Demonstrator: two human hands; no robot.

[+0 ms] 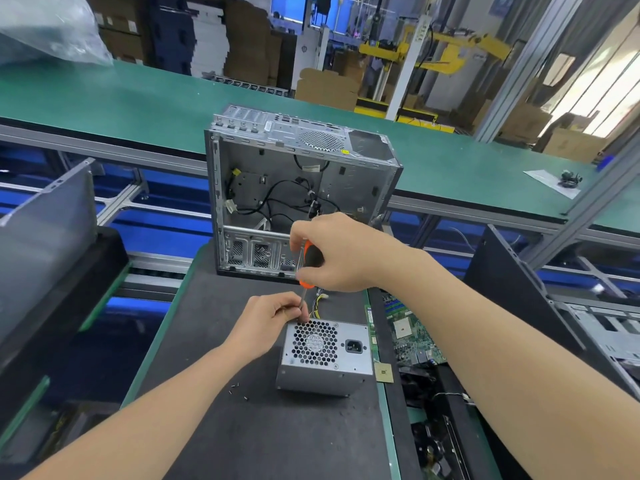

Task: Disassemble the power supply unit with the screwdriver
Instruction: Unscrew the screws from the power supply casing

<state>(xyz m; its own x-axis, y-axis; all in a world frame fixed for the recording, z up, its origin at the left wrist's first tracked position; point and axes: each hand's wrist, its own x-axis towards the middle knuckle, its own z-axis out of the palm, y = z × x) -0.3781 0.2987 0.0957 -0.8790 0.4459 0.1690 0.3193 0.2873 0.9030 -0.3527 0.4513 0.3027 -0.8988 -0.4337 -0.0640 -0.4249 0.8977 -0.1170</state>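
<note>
While the power supply unit (325,356) sits by the bench's (242,427) right edge, my right hand (336,252) grips the near-upright screwdriver (308,261) directly above its far-left corner, my left hand (273,320) pinching the shaft there.

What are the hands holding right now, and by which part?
The screwdriver: the right-hand grip wraps its orange-and-black handle, the left-hand grip pinches its metal shaft just above the power supply unit.
</note>
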